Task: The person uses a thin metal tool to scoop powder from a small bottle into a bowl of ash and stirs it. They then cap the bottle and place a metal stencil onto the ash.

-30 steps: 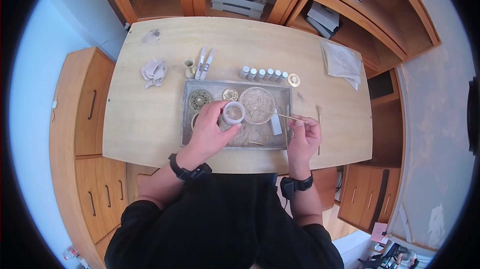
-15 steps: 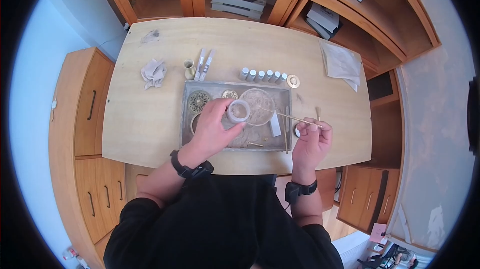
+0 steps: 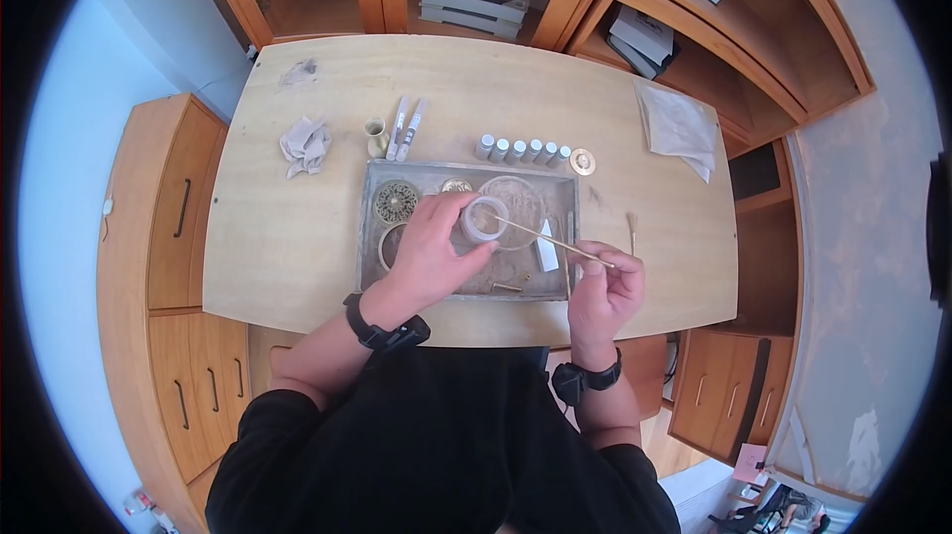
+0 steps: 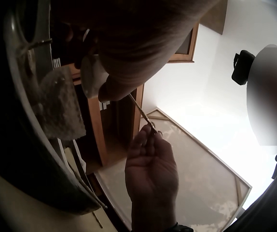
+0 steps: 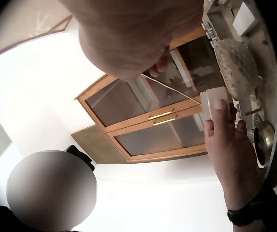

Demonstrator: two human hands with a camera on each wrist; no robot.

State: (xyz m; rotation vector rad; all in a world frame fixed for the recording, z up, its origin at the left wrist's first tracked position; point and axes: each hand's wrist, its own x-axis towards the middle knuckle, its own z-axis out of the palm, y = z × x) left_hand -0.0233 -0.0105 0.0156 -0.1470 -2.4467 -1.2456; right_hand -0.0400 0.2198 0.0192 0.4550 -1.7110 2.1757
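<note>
Jar (image 3: 485,221) is over the tray (image 3: 563,201), gripped by your left hand (image 3: 428,250); your right hand (image 3: 607,288) pinches the slender rod (image 3: 548,237), tip at the jar's mouth. Keep the jar level.

A thin stick (image 5: 174,90) extended from the fingers of the right hand (image 5: 133,41), its far end at the mouth of a translucent jar (image 5: 214,99). The left hand (image 5: 232,150), wearing a dark wristband (image 5: 248,212), gripped the jar. A brass-coloured bowl (image 5: 271,133) lay beside that hand; a glass-fronted cabinet (image 5: 124,126) stood behind.
</note>
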